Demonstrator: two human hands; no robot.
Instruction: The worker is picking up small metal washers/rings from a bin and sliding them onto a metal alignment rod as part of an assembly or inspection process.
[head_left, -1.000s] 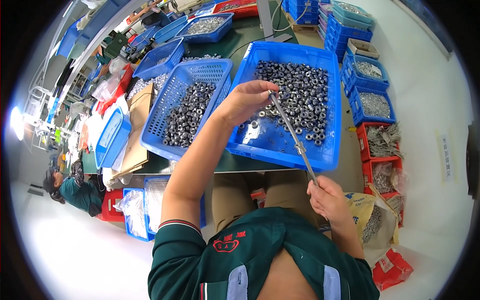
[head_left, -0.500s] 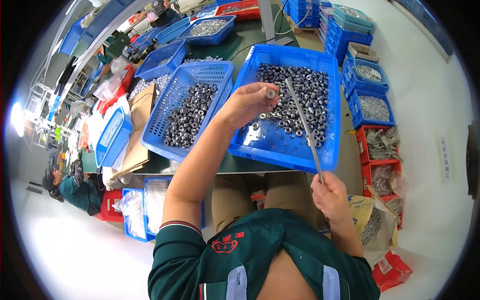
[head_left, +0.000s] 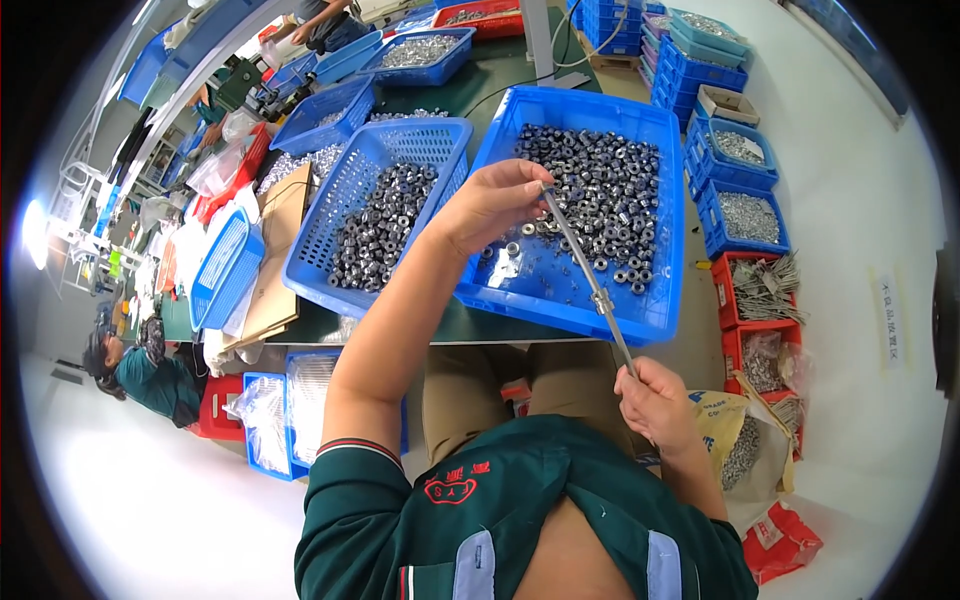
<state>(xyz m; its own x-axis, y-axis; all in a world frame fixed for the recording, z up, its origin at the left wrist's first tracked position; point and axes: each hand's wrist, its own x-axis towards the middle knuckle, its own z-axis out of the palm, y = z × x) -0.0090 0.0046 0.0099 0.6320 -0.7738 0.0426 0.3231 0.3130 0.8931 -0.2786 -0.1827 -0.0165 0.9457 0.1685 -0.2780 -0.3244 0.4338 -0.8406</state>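
Note:
My right hand [head_left: 650,400] grips the lower end of a long thin metal rod [head_left: 575,255] that slants up over a blue tray [head_left: 560,312]. The tray holds many small dark metal nuts [head_left: 600,195]. My left hand [head_left: 495,200] reaches over the tray, its fingertips pinched on a nut at the rod's top end. One nut [head_left: 600,300] sits threaded low on the rod, just above the tray's near rim.
A blue perforated basket [head_left: 310,270] of similar nuts stands left of the tray. More blue bins [head_left: 735,150] and red bins [head_left: 760,290] of metal parts stand to the right, with sacks [head_left: 745,440] below. Other workers [head_left: 140,370] sit along the bench at left.
Half a second ago my left hand held a nut a little apart from the rod's tip; now its fingers are at the tip. The rod has tilted slightly left.

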